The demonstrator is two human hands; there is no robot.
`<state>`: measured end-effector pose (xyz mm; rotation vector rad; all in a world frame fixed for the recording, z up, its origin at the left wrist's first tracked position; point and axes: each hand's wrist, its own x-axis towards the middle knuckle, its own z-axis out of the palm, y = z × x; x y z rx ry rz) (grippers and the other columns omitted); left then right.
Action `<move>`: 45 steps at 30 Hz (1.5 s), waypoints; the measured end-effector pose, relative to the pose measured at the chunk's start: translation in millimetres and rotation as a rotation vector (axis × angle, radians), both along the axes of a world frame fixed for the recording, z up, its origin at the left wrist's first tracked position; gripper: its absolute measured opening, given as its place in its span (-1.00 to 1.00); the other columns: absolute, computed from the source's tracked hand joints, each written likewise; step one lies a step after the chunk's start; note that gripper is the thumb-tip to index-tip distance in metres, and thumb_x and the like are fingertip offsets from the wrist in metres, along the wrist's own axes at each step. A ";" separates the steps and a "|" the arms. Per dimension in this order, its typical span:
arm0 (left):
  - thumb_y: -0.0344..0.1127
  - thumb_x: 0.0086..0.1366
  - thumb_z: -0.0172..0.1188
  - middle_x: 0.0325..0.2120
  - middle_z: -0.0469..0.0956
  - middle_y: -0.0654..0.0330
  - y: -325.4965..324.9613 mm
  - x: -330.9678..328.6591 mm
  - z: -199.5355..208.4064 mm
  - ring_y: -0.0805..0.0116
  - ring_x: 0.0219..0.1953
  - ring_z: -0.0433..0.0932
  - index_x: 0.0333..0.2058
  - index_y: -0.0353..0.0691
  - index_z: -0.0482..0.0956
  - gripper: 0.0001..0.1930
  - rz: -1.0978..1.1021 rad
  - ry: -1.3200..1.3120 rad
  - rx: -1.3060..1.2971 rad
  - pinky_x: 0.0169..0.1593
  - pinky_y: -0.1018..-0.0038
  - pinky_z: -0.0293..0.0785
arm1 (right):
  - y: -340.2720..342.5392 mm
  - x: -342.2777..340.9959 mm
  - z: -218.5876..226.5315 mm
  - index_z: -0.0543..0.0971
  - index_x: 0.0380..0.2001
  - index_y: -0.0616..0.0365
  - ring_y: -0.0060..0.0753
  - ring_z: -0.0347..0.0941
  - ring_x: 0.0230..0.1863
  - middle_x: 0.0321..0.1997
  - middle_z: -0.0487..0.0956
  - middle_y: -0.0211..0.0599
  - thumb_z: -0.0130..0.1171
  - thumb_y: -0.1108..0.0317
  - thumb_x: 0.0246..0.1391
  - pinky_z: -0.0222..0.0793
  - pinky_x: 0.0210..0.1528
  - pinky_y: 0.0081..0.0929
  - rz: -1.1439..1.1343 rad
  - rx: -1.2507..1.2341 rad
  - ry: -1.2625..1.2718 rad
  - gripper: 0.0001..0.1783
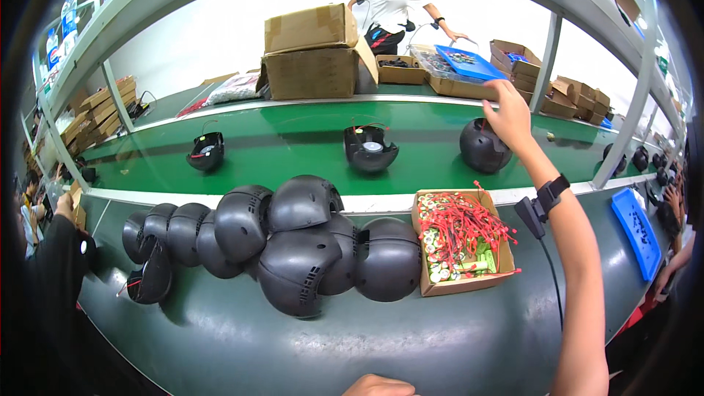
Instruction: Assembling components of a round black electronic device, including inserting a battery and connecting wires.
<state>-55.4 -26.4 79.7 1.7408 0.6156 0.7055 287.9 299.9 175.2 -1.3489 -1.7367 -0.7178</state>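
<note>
My right hand (pixel 509 115) reaches across to the green belt, at the upper right edge of a dark round plastic shell (pixel 480 148). Its thumb and fingers are apart and curved, with nothing seen between them; whether it touches the shell is unclear. Only the back of my left hand (pixel 380 386) shows at the lower edge, its fingers hidden. A cardboard box (pixel 469 284) of red wire leads (pixel 469 224) and small round green-and-white parts stands left of my right forearm. Beside it, several black domed shells (pixel 301 260) lie piled on the bench.
Two open shells (pixel 370 148) with wires, one further left (pixel 206 152), sit on the green conveyor belt (pixel 286 150). Large cartons (pixel 312 70) and a blue tray (pixel 469 63) stand behind it, near a person (pixel 389 7). Another blue tray (pixel 635 235) lies right. A metal post (pixel 636 95) rises there.
</note>
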 end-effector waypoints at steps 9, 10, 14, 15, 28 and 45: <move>-0.31 0.28 0.08 -0.74 0.17 -0.04 -6.1 -0.4 -18.7 0.00 -0.70 0.20 -0.69 -0.33 0.24 -0.61 0.014 -0.040 0.134 -0.56 0.24 0.06 | -15.9 -202.9 -0.2 0.66 -0.31 0.21 -0.06 0.59 -0.15 -0.22 0.64 -0.02 0.32 0.21 -0.26 0.54 -0.11 -0.19 0.011 -0.998 -0.609 -0.61; -0.30 0.29 0.07 -0.74 0.16 -0.03 -7.3 1.4 -22.5 0.02 -0.70 0.17 -0.69 -0.34 0.25 -0.60 0.018 -0.025 0.142 -0.56 0.24 0.05 | -8.0 -202.7 -6.9 0.66 -0.32 0.21 -0.05 0.59 -0.15 -0.22 0.63 -0.02 0.32 0.25 -0.26 0.54 -0.11 -0.19 0.068 -0.955 -0.626 -0.64; -0.28 0.27 0.05 -0.75 0.12 0.02 -6.8 5.5 -27.8 0.11 -0.72 0.11 -0.72 -0.32 0.19 -0.57 0.049 -0.016 0.125 -0.58 0.28 0.01 | -4.1 -196.8 -14.2 0.66 -0.37 0.23 -0.02 0.59 -0.16 -0.23 0.63 0.03 0.29 0.35 -0.23 0.53 -0.12 -0.19 0.054 -0.798 -0.537 -0.73; -0.28 0.27 0.05 -0.75 0.12 0.02 -3.4 7.8 -28.6 0.11 -0.72 0.11 -0.72 -0.32 0.19 -0.57 0.037 -0.024 0.129 -0.58 0.28 0.01 | -6.5 -187.8 -8.1 0.66 -0.38 0.19 -0.02 0.59 -0.19 -0.25 0.63 0.01 0.32 0.34 -0.24 0.52 -0.12 -0.21 0.047 -0.761 -0.500 -0.73; -0.06 0.28 -0.16 0.09 0.25 -0.03 35.9 -13.6 -6.4 0.19 0.07 0.32 0.01 -0.38 0.39 -0.49 0.768 -0.576 0.520 0.07 0.35 0.26 | -299.2 -175.5 -24.0 0.49 -0.48 0.22 -0.79 0.37 -0.37 -0.49 0.48 -0.55 0.30 0.41 0.06 0.35 -0.32 -0.66 0.910 -0.719 0.726 -0.82; -0.12 -0.10 0.25 -0.27 0.55 0.09 32.2 -11.1 1.4 0.00 -0.07 0.49 -0.36 -0.25 0.58 -0.64 0.161 -0.139 1.006 0.11 -0.07 0.30 | -332.8 -134.0 -72.4 0.44 -0.08 0.15 -0.08 0.40 0.03 -0.08 0.49 -0.15 0.26 0.33 -0.01 0.27 0.10 -0.22 0.641 -0.611 0.238 -0.59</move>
